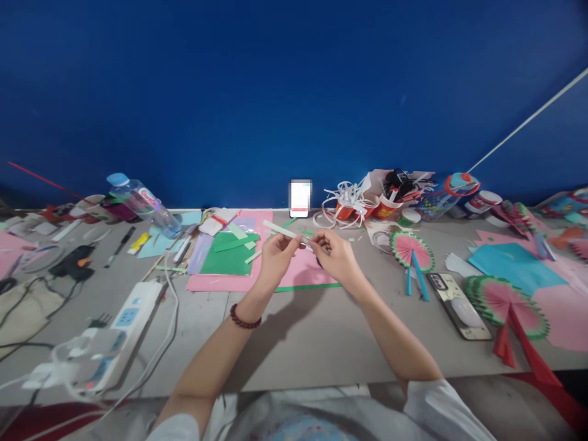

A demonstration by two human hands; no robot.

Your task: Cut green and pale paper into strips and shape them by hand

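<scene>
My left hand [278, 257] is closed in a pinch on a pale paper strip [279, 229], whose free end sticks out up and to the left. Close beside it, my right hand [334, 252] also pinches, with a small whitish bit between the two hands; its kind is too small to make out. Below and behind the hands lies pink paper [301, 273] with a green strip [310, 286] along its near edge. Green sheets [225, 260] and pale green strips lie left of my left hand.
Upright at the back is a phone [299, 199]. Right of it stand cups [386, 207] with tools and white curled strips. Pink paper fans [412, 250] and another phone [459, 306] lie right. Left are a water bottle [146, 205], a glue gun [71, 263] and a power strip [126, 334].
</scene>
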